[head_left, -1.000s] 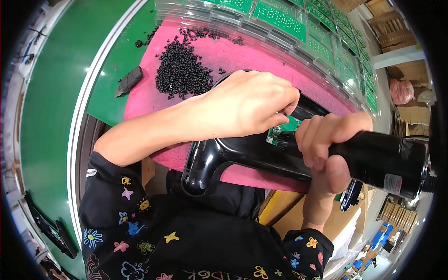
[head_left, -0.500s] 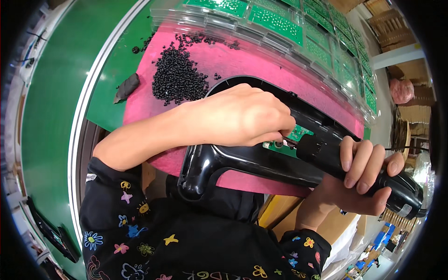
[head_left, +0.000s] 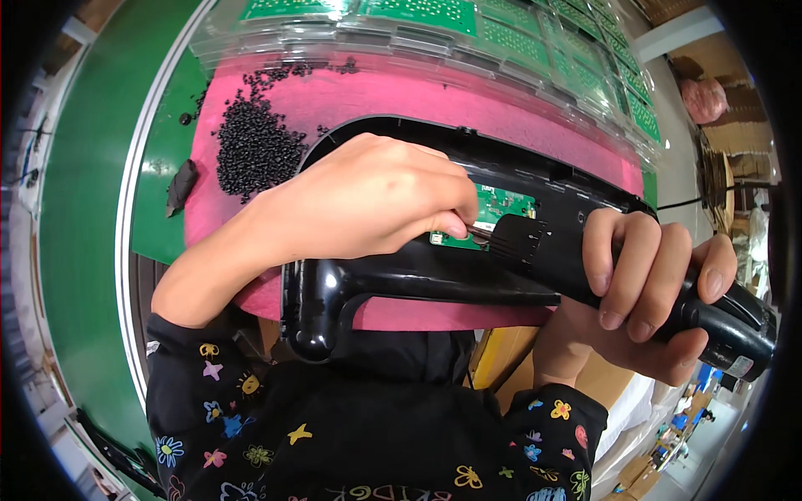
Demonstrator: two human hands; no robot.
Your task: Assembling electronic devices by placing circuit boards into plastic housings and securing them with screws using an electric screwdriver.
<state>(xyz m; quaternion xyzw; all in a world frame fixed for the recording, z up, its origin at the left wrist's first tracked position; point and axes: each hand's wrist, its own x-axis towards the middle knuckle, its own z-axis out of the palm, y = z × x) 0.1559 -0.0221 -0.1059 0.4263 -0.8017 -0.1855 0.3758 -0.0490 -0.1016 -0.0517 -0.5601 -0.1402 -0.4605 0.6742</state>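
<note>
A black plastic housing (head_left: 401, 282), long and curved with a hollow inside, lies across the pink mat. Inside it sits a green circuit board (head_left: 514, 203). My right hand (head_left: 639, 275) wraps round a black electric screwdriver (head_left: 539, 244), which slants down to the left with its tip over the board. My left hand (head_left: 380, 196) reaches across the housing, thumb and forefinger pinched right at the metal tip of the screwdriver. Whatever lies between those fingertips is too small to make out. The hand and the screwdriver cover part of the board.
A heap of small black screws (head_left: 255, 146) lies on the pink mat (head_left: 401, 96) at the left. Beside it is a dark crumpled lump (head_left: 180, 188) on the green table (head_left: 159, 221). Clear plastic trays (head_left: 468, 58) with green boards stand along the far side.
The whole scene has shifted left and slightly up or down in view as the head turned. The screwdriver tip remains over the board, with the left fingers still pinched beside it.
</note>
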